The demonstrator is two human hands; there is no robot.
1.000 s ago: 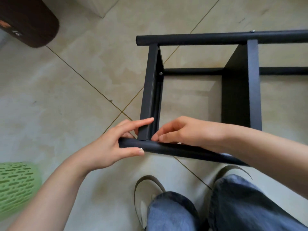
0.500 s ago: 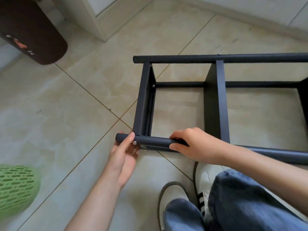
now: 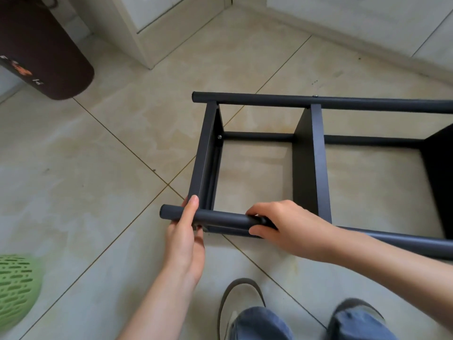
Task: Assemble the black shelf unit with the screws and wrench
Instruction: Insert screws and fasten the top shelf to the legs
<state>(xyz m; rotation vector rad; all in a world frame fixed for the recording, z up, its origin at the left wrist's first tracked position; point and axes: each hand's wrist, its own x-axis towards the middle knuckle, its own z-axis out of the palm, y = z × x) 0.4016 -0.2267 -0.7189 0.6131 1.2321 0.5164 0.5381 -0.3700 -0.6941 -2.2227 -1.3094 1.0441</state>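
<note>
We're gripping the near tube [image 3: 220, 218] with the right hand [image 3: 286, 224] to steady it; left hand [image 3: 185, 238] is pressing its end, probably working a screw underneath, hidden. Shelf unit [image 3: 311, 163] is lying sideways on the floor [image 3: 98, 180].

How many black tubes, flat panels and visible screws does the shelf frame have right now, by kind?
Tubes: 3, near tube, far tube, lower tube
Panels: 3, left panel, middle panel, right panel, partly cut off
Screws: 2, one inside the left panel, one on the far tube
Total: 8
</note>
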